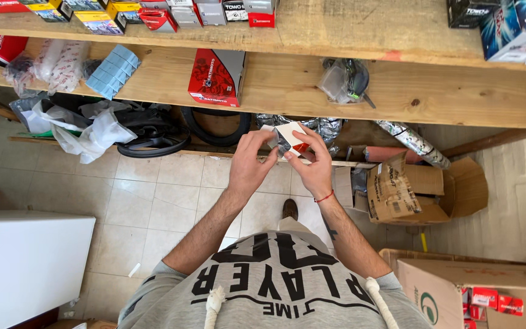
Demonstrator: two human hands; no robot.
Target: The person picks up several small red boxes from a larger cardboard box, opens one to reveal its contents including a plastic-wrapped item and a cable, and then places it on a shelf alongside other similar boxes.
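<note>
I hold a small white and red cardboard box (288,141) in front of me with both hands, at the height of the lower wooden shelf (287,91). My left hand (249,166) pinches its left end, where a flap stands open on something dark and shiny. My right hand (313,166), with a red cord at the wrist, grips the box's right side from below and behind. A larger red and grey box (217,76) stands on the shelf just beyond my hands.
Wooden shelves carry several small boxes and bagged parts (343,80). Rubber belts (153,131) and plastic bags lie under the lower shelf. An open cardboard carton (418,192) sits on the tiled floor at right, another carton (458,286) at lower right, a white surface (25,262) at lower left.
</note>
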